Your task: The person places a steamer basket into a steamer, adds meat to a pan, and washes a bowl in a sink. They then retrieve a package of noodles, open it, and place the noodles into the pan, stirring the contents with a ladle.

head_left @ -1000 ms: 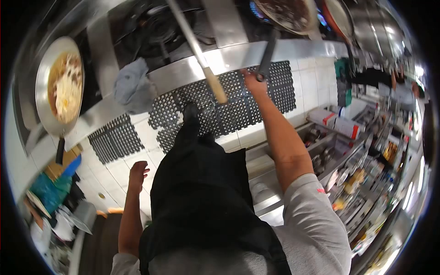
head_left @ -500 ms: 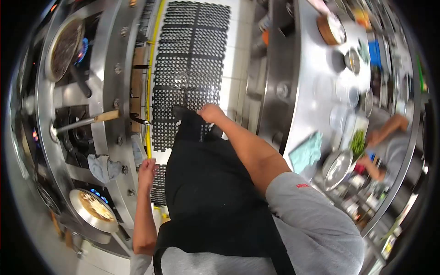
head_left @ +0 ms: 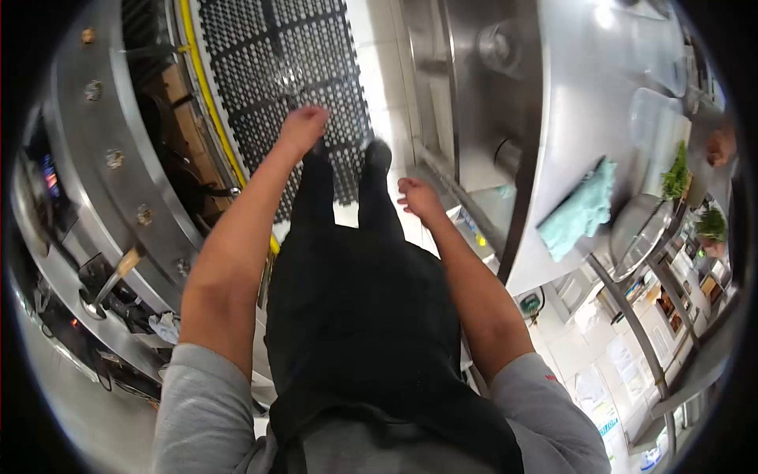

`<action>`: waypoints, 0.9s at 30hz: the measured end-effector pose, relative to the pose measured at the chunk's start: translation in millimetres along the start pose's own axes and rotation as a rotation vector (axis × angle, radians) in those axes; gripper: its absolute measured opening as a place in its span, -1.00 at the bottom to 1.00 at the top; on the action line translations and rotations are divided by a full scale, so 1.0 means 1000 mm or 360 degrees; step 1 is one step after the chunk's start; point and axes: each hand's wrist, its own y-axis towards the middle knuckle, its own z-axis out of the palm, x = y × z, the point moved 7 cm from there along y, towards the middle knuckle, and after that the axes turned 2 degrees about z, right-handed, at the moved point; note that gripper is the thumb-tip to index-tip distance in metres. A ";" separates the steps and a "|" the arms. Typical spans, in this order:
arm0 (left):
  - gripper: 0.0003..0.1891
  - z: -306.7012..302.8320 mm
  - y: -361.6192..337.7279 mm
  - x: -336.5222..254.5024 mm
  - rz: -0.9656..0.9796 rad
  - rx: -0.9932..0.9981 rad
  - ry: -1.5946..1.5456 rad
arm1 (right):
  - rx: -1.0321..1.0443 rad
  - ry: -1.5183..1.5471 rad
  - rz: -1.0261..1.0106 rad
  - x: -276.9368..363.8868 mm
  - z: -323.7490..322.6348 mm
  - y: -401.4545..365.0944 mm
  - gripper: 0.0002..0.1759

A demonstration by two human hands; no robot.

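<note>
My left hand (head_left: 305, 130) reaches forward above the black floor mat (head_left: 272, 67), its fingers curled in with nothing visible in them. My right hand (head_left: 420, 199) hangs near the steel counter's lower side, its fingers loosely bent and a little apart, holding nothing. Between my arms is the black apron (head_left: 363, 308) that I wear, with my dark shoes beyond it on the mat. Neither hand touches the stove or the counter.
On the left runs a steel stove front (head_left: 118, 134) with knobs; a wooden-handled utensil (head_left: 118, 272) lies there. The right counter (head_left: 572, 118) bears a teal cloth (head_left: 580, 207), a metal strainer (head_left: 641, 233) and green herbs (head_left: 675, 174). Another person's hand (head_left: 720, 148) is beyond.
My left hand has swung forward and my right hand has come back toward my body. The view has shifted along the aisle; the pans over flames are out of sight.
</note>
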 end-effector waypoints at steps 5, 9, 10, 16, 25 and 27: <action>-0.61 0.096 0.083 0.023 0.0002 0.0282 0.0130 | -0.0131 0.0275 0.0256 -0.030 0.001 0.027 -0.56; -0.56 0.148 0.104 0.062 -0.0233 0.0510 0.0008 | -0.0365 0.0274 0.0146 -0.043 -0.018 0.078 -0.36; -0.53 0.161 0.111 0.073 -0.0241 0.0572 0.0027 | -0.0447 0.0164 0.0134 -0.037 -0.027 0.087 -0.27; -0.21 0.287 0.132 0.096 -0.0562 0.0729 -0.0506 | -0.1036 -0.0469 -0.0201 -0.034 -0.078 0.120 -0.16; 0.05 0.341 0.189 0.102 -0.0745 0.0771 -0.0912 | -0.1197 -0.0799 -0.0360 -0.015 -0.071 0.094 -0.09; 0.03 0.319 0.185 0.092 -0.0687 0.0814 -0.0903 | -0.1201 -0.0879 -0.0306 -0.012 -0.071 0.098 -0.03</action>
